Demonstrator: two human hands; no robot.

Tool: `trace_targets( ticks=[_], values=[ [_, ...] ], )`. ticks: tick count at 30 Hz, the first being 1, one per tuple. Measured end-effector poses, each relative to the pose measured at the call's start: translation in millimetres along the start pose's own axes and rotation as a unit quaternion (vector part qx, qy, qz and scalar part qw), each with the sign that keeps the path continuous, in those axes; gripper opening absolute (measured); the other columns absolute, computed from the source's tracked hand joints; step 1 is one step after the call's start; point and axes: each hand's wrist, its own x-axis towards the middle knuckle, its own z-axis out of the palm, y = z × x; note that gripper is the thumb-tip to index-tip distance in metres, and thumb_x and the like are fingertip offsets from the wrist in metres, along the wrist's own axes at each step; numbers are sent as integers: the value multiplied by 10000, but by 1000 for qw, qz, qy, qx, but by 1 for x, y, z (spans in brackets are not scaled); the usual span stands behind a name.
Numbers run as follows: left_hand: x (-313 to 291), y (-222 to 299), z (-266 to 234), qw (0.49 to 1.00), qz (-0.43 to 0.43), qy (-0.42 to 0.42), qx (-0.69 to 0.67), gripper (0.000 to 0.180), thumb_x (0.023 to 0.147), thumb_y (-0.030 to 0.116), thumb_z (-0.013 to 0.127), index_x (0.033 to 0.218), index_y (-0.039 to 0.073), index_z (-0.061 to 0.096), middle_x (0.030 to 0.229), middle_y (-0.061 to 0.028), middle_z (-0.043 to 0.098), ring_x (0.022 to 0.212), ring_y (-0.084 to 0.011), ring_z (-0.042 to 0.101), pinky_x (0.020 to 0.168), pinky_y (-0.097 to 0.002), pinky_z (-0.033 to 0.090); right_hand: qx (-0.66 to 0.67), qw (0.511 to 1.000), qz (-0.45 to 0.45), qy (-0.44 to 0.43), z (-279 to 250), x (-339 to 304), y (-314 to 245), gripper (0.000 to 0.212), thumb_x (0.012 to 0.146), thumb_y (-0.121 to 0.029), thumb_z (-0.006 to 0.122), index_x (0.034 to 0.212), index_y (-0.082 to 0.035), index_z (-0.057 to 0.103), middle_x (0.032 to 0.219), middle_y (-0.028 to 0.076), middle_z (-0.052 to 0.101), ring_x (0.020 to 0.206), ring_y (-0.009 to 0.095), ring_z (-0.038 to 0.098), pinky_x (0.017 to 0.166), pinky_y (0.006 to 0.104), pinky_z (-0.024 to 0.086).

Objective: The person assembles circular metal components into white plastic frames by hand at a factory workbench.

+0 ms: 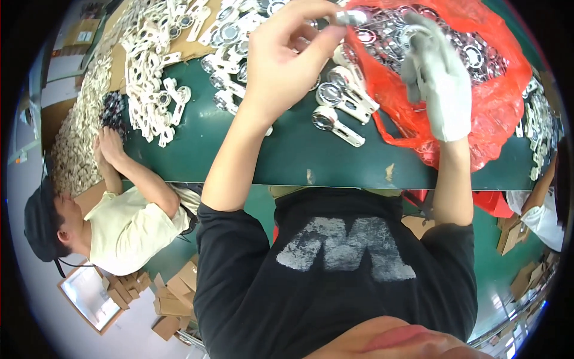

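Note:
My bare left hand (287, 63) is raised over the table, thumb and fingertips pinched on a small white and silver part (351, 18), which is blurred. In a grey-white glove, my right hand (441, 84) reaches over a red plastic bag (505, 99). Its fingers are stretched forward and its thumb stands apart, though the fingertips blur against the shiny parts. Inside the bag lies a heap of shiny silver round pieces (473, 57). Between my hands, several white long-handled parts with silver rings (338, 124) rest on the green table (281, 161).
Piles of white long-handled parts (149, 90) spread over the table's left side, partly on cardboard (122, 36). At left a person in a cap (128, 233) handles dark small pieces (112, 110). Another person's sleeve (541, 215) shows at right, near more white parts (536, 131).

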Motion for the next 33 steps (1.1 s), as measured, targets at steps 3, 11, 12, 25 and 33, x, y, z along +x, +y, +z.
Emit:
trace_targets(
  ticks=[3,11,12,25,33],
  values=[
    [-5,-14,-1,966,236,25,105,259,858,-69,693,1100,21,720,1099,-90,742,740,-92,679,629,-214,540,-191,953,-232,-34,19,-3,12,453,989,-183,572,1435,-105,551,1046,91,725,843,206,701,790,319,549],
    [-13,-46,13,883,373,55,278,259,693,25,750,930,122,711,998,8,756,943,-207,696,700,-310,583,-340,889,-306,-12,37,-5,25,413,877,-215,741,1236,-34,646,966,162,724,890,339,707,777,406,555],
    [-13,-47,14,885,372,54,276,259,693,25,750,930,122,711,998,8,756,943,-207,696,700,-310,583,-341,890,-303,-14,37,-6,26,379,880,-211,729,1210,-41,654,942,158,715,879,341,700,770,408,551],
    [-28,-39,12,948,263,-72,165,402,749,25,734,1146,64,680,1244,-159,671,980,-305,688,816,-355,569,57,938,156,-303,17,-7,2,218,919,-204,576,1039,-33,640,708,-12,559,534,63,453,498,247,351],
    [-34,-45,6,959,249,-67,116,514,717,214,911,1169,62,717,1143,-124,543,943,-198,652,731,-294,610,126,939,147,-284,18,-15,-1,322,896,-217,574,1135,-24,673,701,-15,590,509,57,427,482,231,317]
  ],
)
